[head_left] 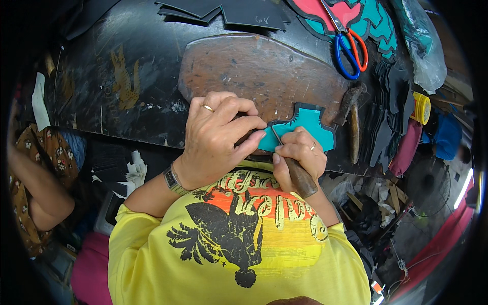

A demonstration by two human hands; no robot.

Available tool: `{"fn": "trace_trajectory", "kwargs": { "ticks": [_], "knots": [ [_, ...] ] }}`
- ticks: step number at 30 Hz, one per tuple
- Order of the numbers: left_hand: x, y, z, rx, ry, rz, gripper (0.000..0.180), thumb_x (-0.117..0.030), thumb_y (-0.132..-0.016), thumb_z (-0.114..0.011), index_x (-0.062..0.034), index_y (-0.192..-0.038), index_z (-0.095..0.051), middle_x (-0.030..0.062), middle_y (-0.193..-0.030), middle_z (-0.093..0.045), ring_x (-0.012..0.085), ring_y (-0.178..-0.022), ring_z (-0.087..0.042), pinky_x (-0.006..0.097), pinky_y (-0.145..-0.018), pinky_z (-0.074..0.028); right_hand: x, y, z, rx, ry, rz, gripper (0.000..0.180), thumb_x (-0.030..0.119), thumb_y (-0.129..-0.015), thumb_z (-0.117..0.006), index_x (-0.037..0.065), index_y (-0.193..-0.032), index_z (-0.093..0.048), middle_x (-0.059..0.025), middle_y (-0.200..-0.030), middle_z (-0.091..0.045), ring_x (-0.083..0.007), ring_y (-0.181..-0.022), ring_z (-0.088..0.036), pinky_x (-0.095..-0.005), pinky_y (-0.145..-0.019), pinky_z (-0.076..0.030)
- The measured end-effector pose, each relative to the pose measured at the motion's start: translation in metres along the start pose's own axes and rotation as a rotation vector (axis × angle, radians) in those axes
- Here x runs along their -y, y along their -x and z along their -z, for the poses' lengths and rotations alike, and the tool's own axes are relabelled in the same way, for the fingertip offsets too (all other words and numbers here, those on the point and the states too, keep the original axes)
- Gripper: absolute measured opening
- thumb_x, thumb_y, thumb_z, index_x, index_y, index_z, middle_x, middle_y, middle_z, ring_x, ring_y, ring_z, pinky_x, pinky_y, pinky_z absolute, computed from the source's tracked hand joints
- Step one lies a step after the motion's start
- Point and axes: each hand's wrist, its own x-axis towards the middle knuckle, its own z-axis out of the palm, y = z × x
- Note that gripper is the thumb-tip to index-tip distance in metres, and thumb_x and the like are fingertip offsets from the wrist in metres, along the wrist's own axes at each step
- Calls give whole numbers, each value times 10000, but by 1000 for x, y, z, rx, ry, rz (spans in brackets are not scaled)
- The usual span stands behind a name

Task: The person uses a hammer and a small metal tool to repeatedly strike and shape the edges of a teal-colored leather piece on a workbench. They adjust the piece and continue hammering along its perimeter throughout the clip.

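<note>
A teal leather-like cut piece (310, 127) with a dark border lies on a worn brown cutting board (254, 71) at the near edge of a dark workbench (127, 66). My left hand (218, 132) presses down on the left part of the piece, fingers curled, a ring on one finger and a watch on the wrist. My right hand (300, 155) grips a wooden-handled knife (300, 178). Its thin blade meets the piece's edge between my two hands.
Scissors (351, 48) with blue and orange handles lie on red and teal cut pieces (366, 18) at the back right. A hammer (351, 104) rests beside the board. Black cut pieces (244, 12) sit at the back. Another person's arm (40, 198) is at left.
</note>
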Motion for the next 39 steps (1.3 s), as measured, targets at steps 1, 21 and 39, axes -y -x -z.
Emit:
{"fn": "trace_trajectory", "kwargs": {
  "ticks": [1, 21, 39],
  "knots": [
    [0, 0, -1, 0, -3, 1, 198, -154, -728, -893, -142, -902, -799, -48, -1016, -683, 197, -1057, -625, 394, -867, -403, -1, 1, -1, 2, 27, 6, 276, -81, -620, -727, 25, -863, -649, -113, -806, -634, -244, -623, -581, -360, -578, -443],
    [2, 0, 0, 26, -10, -12, 177, -164, -746, -875, -178, -908, -805, -65, -1012, -678, 189, -1063, -613, 395, -878, -398, 1, 1, 0, -3, 35, -36, 250, -79, -651, -726, 9, -876, -664, -125, -808, -650, -256, -663, -636, -363, -605, -499],
    [0, 6, -1, -8, 2, 19, 179, -156, -731, -895, -165, -887, -807, -73, -1004, -692, 186, -1074, -620, 409, -920, -375, -2, 1, -2, 19, 55, 34, 271, -77, -623, -727, 29, -860, -648, -112, -804, -628, -237, -620, -575, -363, -577, -433]
  ]
}}
